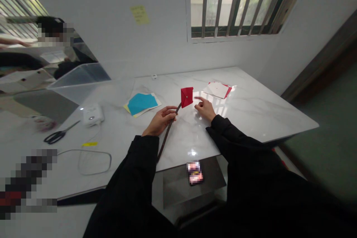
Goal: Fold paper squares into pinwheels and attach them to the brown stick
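Observation:
My left hand (161, 119) is closed around a thin dark stick (167, 134) that slants up to the right. A red folded paper piece (186, 96) is pinned to the stick's top end, held just above the white marble table (251, 111). My right hand (205, 108) hovers right of the red paper, index finger stretched toward it, other fingers curled, holding nothing. Both sleeves are black.
Blue and yellow paper sheets (141, 104) lie left of the hands; white and red sheets (218, 89) lie behind them. Scissors (57, 135), a small white device (93, 115) with a cable (95, 161), and a clear plastic bin (79, 81) sit left. Another person (55, 44) is at far left.

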`<move>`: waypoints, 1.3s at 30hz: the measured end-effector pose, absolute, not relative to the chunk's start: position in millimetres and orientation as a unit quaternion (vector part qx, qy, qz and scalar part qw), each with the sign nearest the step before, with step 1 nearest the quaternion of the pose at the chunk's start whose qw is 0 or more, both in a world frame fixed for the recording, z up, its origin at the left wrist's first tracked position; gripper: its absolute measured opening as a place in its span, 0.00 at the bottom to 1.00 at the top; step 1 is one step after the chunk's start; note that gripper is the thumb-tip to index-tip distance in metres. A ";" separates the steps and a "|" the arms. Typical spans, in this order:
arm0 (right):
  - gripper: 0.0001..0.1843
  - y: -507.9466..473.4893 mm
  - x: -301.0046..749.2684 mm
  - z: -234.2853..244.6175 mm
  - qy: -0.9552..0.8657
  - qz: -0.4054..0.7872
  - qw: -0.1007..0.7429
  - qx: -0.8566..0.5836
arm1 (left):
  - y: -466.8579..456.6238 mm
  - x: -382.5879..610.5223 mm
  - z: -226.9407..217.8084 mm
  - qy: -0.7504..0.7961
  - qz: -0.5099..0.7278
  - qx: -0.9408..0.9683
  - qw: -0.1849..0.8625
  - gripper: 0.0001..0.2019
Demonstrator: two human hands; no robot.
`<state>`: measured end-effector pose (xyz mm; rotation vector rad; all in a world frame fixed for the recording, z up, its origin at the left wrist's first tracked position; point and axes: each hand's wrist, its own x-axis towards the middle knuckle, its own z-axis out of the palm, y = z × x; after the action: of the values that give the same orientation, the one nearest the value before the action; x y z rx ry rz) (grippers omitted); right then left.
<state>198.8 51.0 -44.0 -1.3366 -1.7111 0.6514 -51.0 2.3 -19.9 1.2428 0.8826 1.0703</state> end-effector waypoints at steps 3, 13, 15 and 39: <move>0.13 49.7 200.1 -41.8 -0.758 0.275 0.320 -0.498 | 2.9 -50.2 -19.4 0.384 0.487 0.529 0.579 0.22; 0.13 47.5 196.5 -43.8 -0.752 0.251 0.346 -0.502 | 2.2 -50.1 -19.3 0.389 0.481 0.530 0.580 0.23; 0.13 47.3 196.1 -44.0 -0.752 0.247 0.348 -0.502 | 2.4 -50.2 -19.5 0.389 0.476 0.531 0.583 0.23; 0.21 42.4 191.0 -44.1 -0.711 0.282 0.420 -0.489 | 1.5 -59.2 -22.1 0.379 0.464 0.519 0.609 0.22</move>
<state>191.0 42.4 -44.1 -1.2260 -1.7815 0.7076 -59.2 1.5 -22.1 1.1995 0.8746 1.0718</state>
